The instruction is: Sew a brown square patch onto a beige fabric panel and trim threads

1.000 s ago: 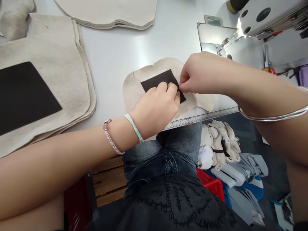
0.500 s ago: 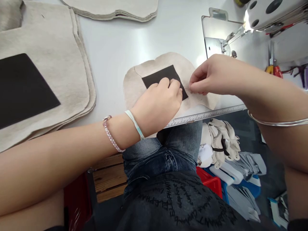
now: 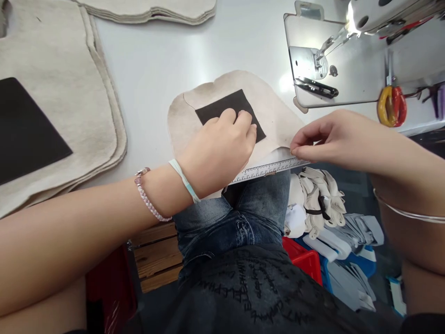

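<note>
A beige, fleecy fabric piece (image 3: 257, 79) with a rounded outline lies at the front edge of the white table. On it is a square black patch (image 3: 222, 104). My left hand (image 3: 222, 144) presses down on the patch with curled fingers, covering its lower part. At the fabric's right corner, my right hand (image 3: 316, 139) has thumb and forefinger pinched together on the edge, which bends up a little there. Whether a thread is also in that pinch I cannot make out. A thin dark line curves across the fabric's upper left.
A sewing machine (image 3: 371, 23) stands at the right, with black thread snips (image 3: 316, 87) and scissors (image 3: 392, 104) by it. Stacked beige fabric (image 3: 69, 93) bearing a black piece (image 3: 28, 125) lies left. A ruler tape (image 3: 267, 169) runs along the table edge. Bins sit below.
My right hand has moved right and toward me, from beside the patch's corner to the fabric's right corner. My left hand stays on the patch. The black snips now show.
</note>
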The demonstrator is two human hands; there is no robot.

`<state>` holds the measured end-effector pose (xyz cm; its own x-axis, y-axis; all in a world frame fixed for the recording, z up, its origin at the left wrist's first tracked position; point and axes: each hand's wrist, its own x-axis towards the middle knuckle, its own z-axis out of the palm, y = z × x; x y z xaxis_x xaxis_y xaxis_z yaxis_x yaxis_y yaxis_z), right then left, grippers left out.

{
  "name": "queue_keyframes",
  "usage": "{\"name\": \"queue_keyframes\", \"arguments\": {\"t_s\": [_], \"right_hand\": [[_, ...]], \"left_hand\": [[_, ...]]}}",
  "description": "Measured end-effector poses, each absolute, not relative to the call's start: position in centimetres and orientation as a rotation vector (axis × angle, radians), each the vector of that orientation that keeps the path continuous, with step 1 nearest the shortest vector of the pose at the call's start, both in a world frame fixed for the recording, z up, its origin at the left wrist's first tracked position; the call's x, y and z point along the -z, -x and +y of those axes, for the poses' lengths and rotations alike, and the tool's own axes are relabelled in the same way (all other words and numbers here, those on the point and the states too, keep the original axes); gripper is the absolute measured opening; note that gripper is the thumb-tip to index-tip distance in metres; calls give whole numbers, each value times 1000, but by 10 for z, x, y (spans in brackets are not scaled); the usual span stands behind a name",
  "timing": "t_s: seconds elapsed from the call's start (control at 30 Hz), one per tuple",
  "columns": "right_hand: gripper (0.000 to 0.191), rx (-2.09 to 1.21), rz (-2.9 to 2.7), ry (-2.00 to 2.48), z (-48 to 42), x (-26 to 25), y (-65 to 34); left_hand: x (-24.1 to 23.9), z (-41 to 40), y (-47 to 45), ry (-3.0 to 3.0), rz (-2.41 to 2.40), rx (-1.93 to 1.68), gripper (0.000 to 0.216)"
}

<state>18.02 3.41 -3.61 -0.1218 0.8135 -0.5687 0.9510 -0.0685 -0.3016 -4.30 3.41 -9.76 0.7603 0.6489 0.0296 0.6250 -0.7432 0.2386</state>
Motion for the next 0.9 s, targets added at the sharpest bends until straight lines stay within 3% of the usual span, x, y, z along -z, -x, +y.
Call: {"name": "queue_keyframes", "arguments": {"t_s": [0.4, 0.9], "right_hand": [[7, 1360, 1878, -1900, -17, 37, -188], [20, 1676, 1993, -1147, -62, 30, -161]], "left_hand": [[97, 37, 46, -2780, 944, -163, 40], [91, 48, 51, -2710, 953, -48, 51]]}}
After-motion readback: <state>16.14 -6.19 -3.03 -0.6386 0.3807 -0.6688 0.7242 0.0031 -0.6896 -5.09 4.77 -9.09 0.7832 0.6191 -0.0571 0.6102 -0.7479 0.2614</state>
